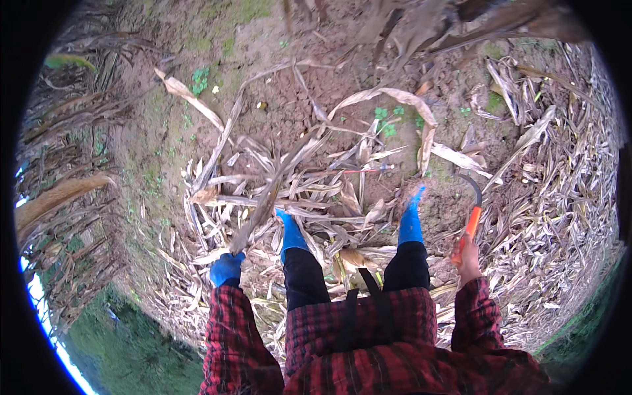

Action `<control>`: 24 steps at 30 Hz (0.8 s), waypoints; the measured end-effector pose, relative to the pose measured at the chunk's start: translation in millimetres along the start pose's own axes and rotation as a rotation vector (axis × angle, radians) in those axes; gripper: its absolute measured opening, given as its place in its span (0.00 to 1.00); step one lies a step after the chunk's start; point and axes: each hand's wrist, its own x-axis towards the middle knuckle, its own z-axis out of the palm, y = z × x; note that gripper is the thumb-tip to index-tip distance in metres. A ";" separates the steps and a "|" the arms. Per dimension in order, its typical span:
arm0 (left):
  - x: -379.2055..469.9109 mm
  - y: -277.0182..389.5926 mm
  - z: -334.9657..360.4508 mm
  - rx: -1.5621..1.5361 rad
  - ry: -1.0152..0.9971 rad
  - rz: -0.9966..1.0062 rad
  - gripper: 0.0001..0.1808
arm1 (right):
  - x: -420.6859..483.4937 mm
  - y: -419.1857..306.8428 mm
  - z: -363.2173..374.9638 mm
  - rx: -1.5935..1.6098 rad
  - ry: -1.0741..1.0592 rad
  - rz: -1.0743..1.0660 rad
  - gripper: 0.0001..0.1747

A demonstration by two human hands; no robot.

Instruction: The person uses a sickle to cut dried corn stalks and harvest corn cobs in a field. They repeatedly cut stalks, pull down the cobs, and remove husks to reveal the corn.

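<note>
My left hand (227, 269), in a blue glove, is closed around a dry brown corn stalk (274, 190). The stalk slants up and to the right from my fist, with withered leaves spreading from its far part. In my bare right hand (466, 256) is a sickle (473, 224), gripped by its orange handle. Its curved dark blade points away from me, just above the ground and litter at the right; whether the tip touches anything cannot be made out.
My blue boots (411, 222) stand among dry corn leaves (316, 197). Cut litter (558, 237) covers the right side. Dried corn plants (64, 197) line the left. A thin red object (365, 171) lies ahead, near small green weeds (387, 123) on reddish soil.
</note>
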 end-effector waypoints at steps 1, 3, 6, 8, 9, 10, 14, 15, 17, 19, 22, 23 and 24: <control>-15.2 -0.8 -3.2 0.033 0.024 0.036 0.30 | 3.2 -5.8 -37.2 -0.067 -0.068 -0.045 0.20; -38.1 2.3 -24.9 0.123 0.110 0.086 0.29 | -17.3 -33.8 -65.6 -0.180 -0.079 -0.037 0.20; -63.9 10.8 -67.0 0.229 0.349 0.228 0.35 | -18.4 -54.0 -94.8 -0.261 -0.225 -0.132 0.19; -101.1 37.2 -105.8 0.213 0.544 0.262 0.45 | -32.0 -72.1 -92.9 -0.268 -0.235 -0.130 0.17; -106.5 29.5 -99.8 0.253 0.676 0.347 0.42 | -31.3 -76.1 -96.4 -0.312 -0.280 -0.172 0.17; -133.5 46.3 -112.3 0.219 0.509 0.301 0.41 | -35.0 -84.9 -103.2 -0.336 -0.316 -0.195 0.17; -229.8 90.3 -105.1 0.121 0.085 0.294 0.37 | -67.1 -143.2 -124.9 -0.449 -0.460 -0.322 0.14; -246.7 97.7 -103.9 0.134 0.000 0.326 0.37 | -78.5 -159.6 -130.4 -0.515 -0.465 -0.360 0.12; -262.4 91.6 -81.5 0.018 0.015 0.390 0.38 | -92.8 -188.9 -133.6 -0.541 -0.498 -0.468 0.13; -281.6 100.0 -102.0 -0.002 0.064 0.394 0.38 | -109.0 -206.0 -134.8 -0.503 -0.507 -0.560 0.13; -304.9 117.1 -164.8 -0.044 0.196 0.498 0.35 | -140.4 -234.6 -127.6 -0.359 -0.578 -0.700 0.12; -297.1 120.9 -168.0 -0.059 0.368 0.543 0.34 | -149.2 -244.1 -123.8 -0.326 -0.612 -0.761 0.12; -309.6 129.4 -188.3 -0.091 0.425 0.586 0.34 | -158.5 -254.7 -118.4 -0.285 -0.646 -0.838 0.12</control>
